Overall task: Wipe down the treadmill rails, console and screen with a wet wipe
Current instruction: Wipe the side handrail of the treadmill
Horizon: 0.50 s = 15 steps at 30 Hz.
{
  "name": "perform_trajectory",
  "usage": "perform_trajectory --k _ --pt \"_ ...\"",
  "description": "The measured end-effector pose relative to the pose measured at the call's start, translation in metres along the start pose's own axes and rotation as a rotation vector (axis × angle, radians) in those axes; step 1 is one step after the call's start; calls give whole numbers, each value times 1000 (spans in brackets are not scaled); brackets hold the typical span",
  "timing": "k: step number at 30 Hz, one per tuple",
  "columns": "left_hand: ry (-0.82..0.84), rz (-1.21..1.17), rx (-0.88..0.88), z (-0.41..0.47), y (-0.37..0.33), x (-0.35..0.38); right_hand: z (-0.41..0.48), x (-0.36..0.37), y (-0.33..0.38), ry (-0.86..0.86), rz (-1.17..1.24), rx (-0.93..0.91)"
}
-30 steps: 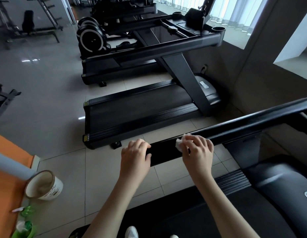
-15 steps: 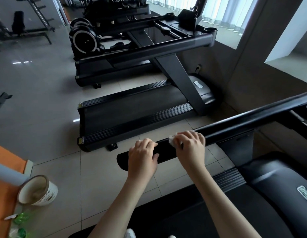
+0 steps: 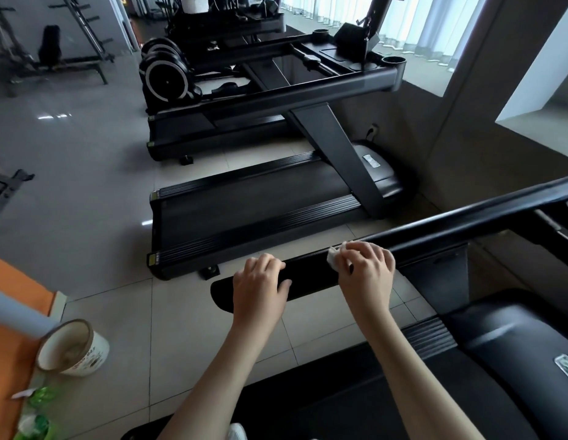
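Little had shifted: the right grip [image 3: 365,274] kept the wet wipe [image 3: 333,260] pinched against the rail [image 3: 466,230] near its end, the left grip [image 3: 260,281] curled over it alongside. Bunched so small, the wipe could miss the rail's underside.

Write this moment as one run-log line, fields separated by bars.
phase: wiping | left hand: grips rail near its end | right hand: holds wet wipe on rail

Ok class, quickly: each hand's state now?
Left hand: closed round the treadmill rail.
Right hand: closed on the wet wipe.
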<state>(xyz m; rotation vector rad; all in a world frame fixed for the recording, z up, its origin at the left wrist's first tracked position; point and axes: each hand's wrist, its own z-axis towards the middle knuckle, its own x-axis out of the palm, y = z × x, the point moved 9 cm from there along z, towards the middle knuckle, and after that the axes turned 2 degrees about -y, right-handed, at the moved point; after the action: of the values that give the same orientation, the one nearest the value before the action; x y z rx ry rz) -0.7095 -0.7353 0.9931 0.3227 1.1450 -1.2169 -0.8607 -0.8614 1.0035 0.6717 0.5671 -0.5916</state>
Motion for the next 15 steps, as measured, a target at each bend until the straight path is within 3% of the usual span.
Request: perform_trajectory --k 2,6,11,15 --pt "-13 10 -3 0 -1 -1 -4 1 1 -23 25 42" --pt "-33 27 -19 -1 -3 -1 -22 5 21 2 103 -136" --pt "-56 23 -57 -1 -3 0 -13 -8 -18 -82 81 35" --pt "-70 28 -89 -3 -4 0 -17 1 17 23 119 -220"
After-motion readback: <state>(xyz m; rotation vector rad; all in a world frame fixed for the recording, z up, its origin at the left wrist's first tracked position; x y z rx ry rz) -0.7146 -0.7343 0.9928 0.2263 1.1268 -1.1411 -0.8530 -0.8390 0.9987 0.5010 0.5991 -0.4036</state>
